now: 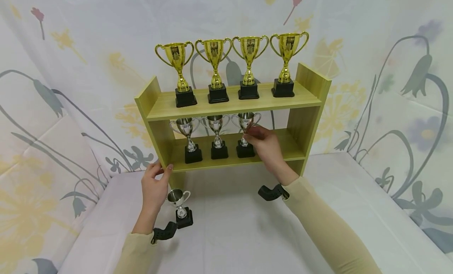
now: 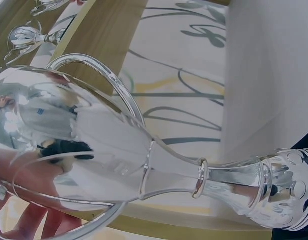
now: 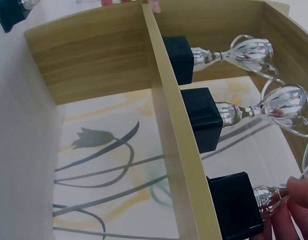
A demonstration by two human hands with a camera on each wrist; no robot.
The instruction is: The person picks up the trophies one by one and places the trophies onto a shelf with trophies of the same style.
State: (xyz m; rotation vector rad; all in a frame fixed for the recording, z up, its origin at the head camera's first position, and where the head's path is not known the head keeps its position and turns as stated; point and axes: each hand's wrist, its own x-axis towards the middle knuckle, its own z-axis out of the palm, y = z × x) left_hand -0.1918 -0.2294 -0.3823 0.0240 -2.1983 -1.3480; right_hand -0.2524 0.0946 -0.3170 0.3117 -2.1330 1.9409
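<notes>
My right hand point(image 1: 267, 148) pinches the stem of a silver trophy cup point(image 1: 245, 150) on the lower board of a wooden shelf point(image 1: 212, 113). That cup's black base point(image 3: 236, 206) stands near the board's front edge in the right wrist view. Two more silver trophy cups point(image 1: 219, 151) point(image 1: 193, 154) stand upright to its left. At the shelf's left side, my left hand point(image 1: 154, 189) grips the panel, thumb at the front edge. Close by that wrist, another silver trophy cup point(image 1: 184, 218) stands on the table; its shiny bowl point(image 2: 83, 135) fills much of the left wrist view.
Several gold trophy cups point(image 1: 249, 89) line the top board between raised side panels point(image 1: 314, 80). A white cloth covers the table point(image 1: 226, 227). Flower-printed fabric point(image 1: 95, 89) hangs behind and at both sides.
</notes>
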